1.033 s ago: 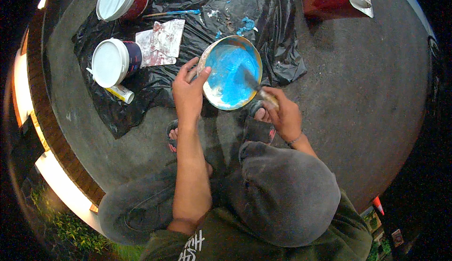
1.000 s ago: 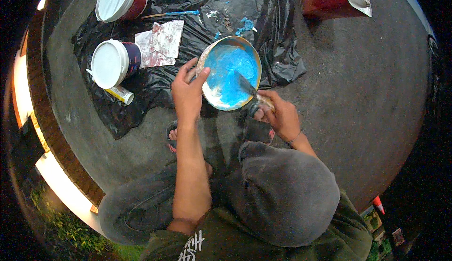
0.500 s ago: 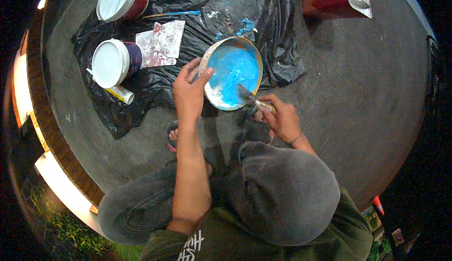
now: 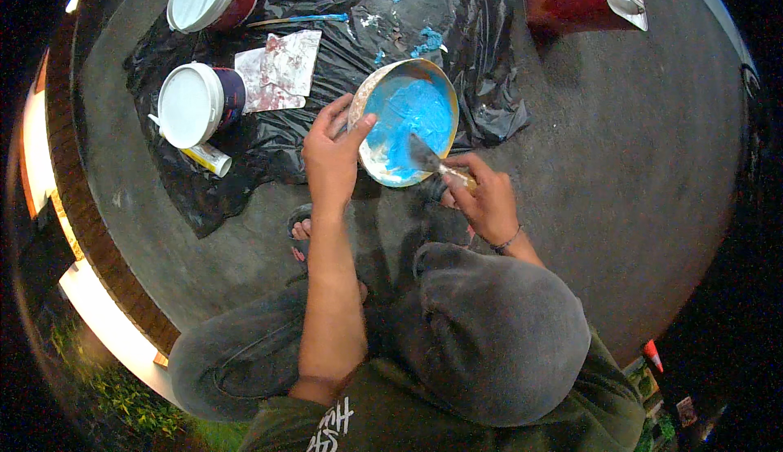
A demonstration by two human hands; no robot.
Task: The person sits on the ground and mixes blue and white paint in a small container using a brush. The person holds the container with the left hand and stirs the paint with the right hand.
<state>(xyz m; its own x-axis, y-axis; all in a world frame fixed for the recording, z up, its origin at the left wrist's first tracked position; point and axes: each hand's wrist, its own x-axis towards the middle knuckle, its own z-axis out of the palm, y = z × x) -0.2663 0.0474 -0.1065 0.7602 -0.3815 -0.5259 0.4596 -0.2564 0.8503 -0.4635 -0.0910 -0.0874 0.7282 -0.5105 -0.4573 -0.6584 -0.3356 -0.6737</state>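
Observation:
My left hand (image 4: pixel 333 154) grips the left rim of a round bowl (image 4: pixel 357 108), thumb over the edge and fingers round the outside. The bowl is tilted so its inside shows, with thick blue paste (image 4: pixel 414 110) spread over the bottom and whitish smears near the front wall. In my right hand (image 4: pixel 487 199) is a putty knife (image 4: pixel 426 157), held by its stained handle. Its metal blade reaches over the near right rim and lies against the blue paste. Part of the handle is hidden by my fingers.
A black plastic sheet (image 4: pixel 277 154) covers the ground beyond my feet. On it are two white-lidded tubs (image 4: pixel 189 105), stained white sheets (image 4: pixel 285 69), a blue-tipped stick (image 4: pixel 302 20), a yellow-and-white tube (image 4: pixel 210 160) and blue scraps (image 4: pixel 427 40). A dark red container (image 4: pixel 563 0) stands far right.
The putty knife's blade has moved slightly up and left in the paste, my right hand shifting with it. The bowl has risen a little in view and tilted slightly.

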